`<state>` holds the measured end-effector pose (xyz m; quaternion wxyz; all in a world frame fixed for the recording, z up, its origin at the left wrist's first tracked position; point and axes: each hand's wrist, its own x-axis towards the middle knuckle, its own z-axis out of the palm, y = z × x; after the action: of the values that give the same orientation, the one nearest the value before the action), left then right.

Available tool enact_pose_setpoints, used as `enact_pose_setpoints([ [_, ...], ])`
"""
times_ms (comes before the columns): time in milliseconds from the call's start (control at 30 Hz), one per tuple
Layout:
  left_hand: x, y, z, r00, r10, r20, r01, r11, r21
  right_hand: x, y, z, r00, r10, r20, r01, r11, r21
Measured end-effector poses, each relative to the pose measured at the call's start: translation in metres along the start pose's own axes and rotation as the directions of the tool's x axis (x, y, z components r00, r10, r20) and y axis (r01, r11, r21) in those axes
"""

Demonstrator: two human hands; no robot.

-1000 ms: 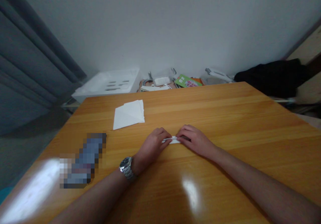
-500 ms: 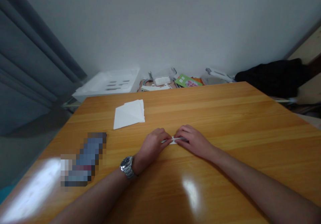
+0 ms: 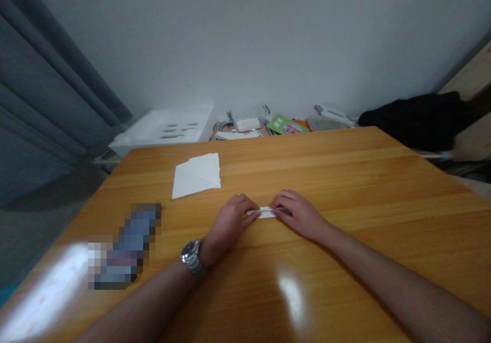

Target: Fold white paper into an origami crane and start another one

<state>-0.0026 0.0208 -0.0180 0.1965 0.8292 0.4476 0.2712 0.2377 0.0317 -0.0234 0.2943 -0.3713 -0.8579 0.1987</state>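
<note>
A small folded white paper (image 3: 264, 212) lies on the wooden table (image 3: 345, 179) in front of me, between my two hands. My left hand (image 3: 230, 222), with a metal watch (image 3: 191, 256) on its wrist, pinches the paper's left end with curled fingers. My right hand (image 3: 297, 214) presses its fingertips on the paper's right end. Most of the paper is hidden under my fingers.
A stack of white paper sheets (image 3: 197, 175) lies further back to the left. A blurred-out object (image 3: 125, 245) rests near the table's left edge. Behind the table are a white tray (image 3: 164, 128), assorted clutter (image 3: 268, 124) and a black cloth (image 3: 418, 118) along the wall.
My hands have drawn slightly apart along the folded paper, exposing a little more of it; nothing else moved.
</note>
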Motion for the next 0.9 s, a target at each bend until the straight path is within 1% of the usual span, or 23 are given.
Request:
enact_pose_setpoints([
  [267,0.0000,-0.0015,-0.0010,0.999,-0.052,-0.009,0.052,0.998,-0.022,-0.0008,0.0021,0.0008,1.000,0.009,0.003,-0.009,1.000,0.003],
  [533,0.0010,-0.0004,-0.0004,1.000,-0.028,0.008,0.028,0.999,-0.034,0.0010,-0.0023,0.0009,1.000,0.014,-0.006,-0.014,0.999,-0.033],
  [767,0.0017,0.0014,0.0008,1.000,-0.009,0.013,0.009,1.000,-0.028,0.0005,0.0013,0.0030,1.000,0.002,0.014,-0.002,1.000,-0.016],
  [900,0.0013,-0.0006,-0.0002,1.000,-0.020,0.021,0.021,0.999,-0.030,-0.0004,0.0036,0.0006,1.000,0.012,-0.004,-0.012,1.000,-0.002],
])
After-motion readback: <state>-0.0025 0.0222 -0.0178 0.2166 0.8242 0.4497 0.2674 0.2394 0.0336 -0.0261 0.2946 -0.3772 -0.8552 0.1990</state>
